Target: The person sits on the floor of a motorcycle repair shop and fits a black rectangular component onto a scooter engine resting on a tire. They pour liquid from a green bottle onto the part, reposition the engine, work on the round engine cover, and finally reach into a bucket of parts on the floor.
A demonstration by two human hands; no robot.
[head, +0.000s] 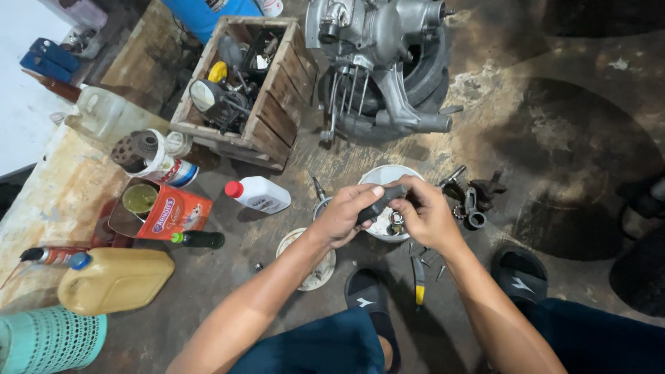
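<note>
A dark part (379,205) is gripped tight by the left hand (346,215) and the right hand (424,211), just over a white bowl (385,176) on the floor (554,138).

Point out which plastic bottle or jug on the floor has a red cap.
The small white plastic bottle lying on its side beside the wooden crate. The yellow jug has a blue cap; the dark bottle, green.

Dark part (379,205) mostly hidden by fingers (360,197); white bowl (388,173) half covered; crate (239,83) contents too jumbled; blue drum (201,14) cut by top edge.
</note>
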